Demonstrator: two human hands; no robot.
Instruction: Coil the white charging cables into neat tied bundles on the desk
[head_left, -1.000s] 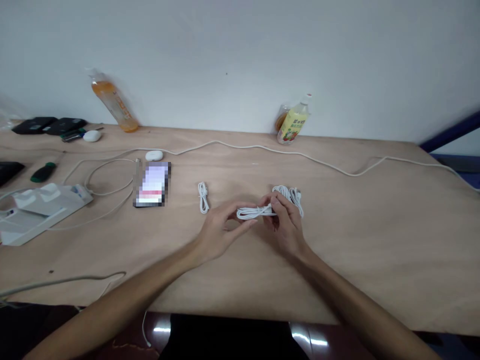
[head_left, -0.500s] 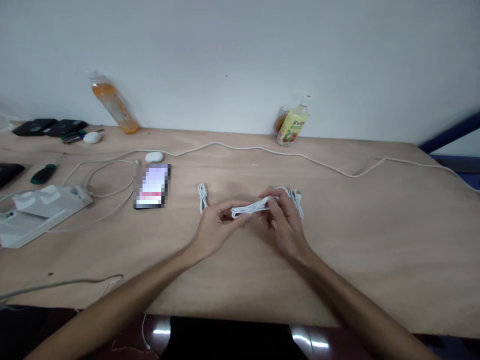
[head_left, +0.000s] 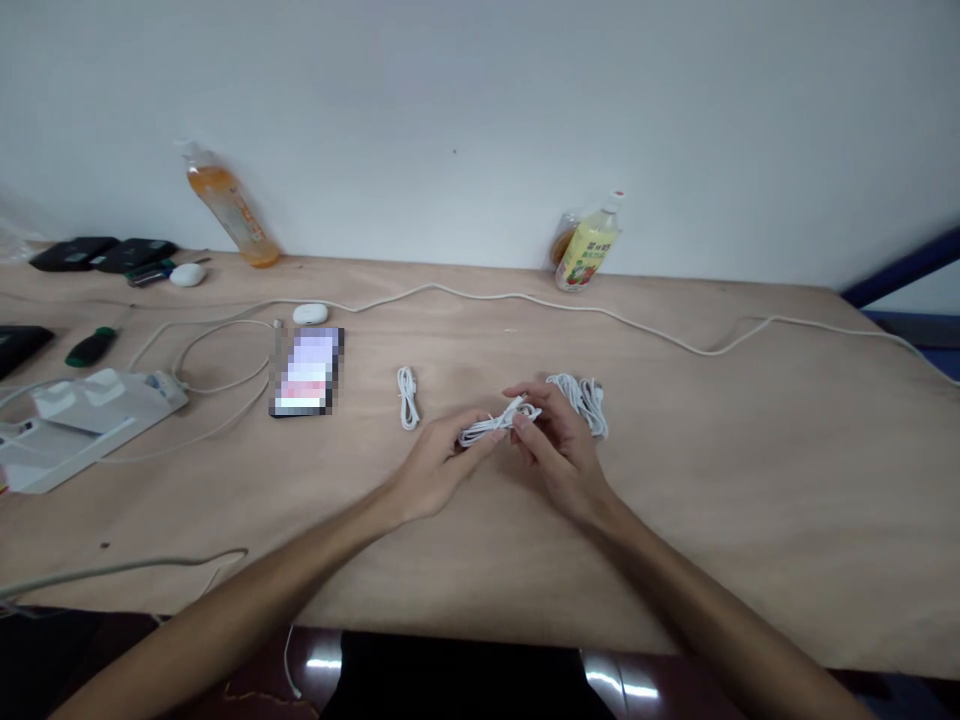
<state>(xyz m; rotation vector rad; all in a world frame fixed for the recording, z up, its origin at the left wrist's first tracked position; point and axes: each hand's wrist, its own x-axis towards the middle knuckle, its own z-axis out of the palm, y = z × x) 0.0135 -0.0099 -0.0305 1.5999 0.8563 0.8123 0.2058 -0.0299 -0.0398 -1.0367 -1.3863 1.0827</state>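
Observation:
Between my two hands is a bundled white cable (head_left: 486,428), held just above the wooden table. My left hand (head_left: 439,460) pinches its left end between thumb and fingers. The thumb and fingers of my right hand (head_left: 559,450) close on the bundle's right end, near a white connector; some fingertips are hidden behind it. Another coiled white cable (head_left: 407,398) lies on the table to the left of my hands. More bundled white cables (head_left: 585,402) lie just beyond my right hand, which partly covers them.
A phone (head_left: 307,370) and a white oval case (head_left: 310,314) lie left of centre. A long white cord (head_left: 517,296) crosses the table (head_left: 750,480). An orange drink bottle (head_left: 232,215) and a yellow-labelled bottle (head_left: 589,250) lean by the wall. A white open box (head_left: 97,425) sits at left.
My right fingers have shifted left along the bundle and closed further over its end. The connector end now points more upward. My left hand has dropped slightly, uncovering the coiled cable beside it.

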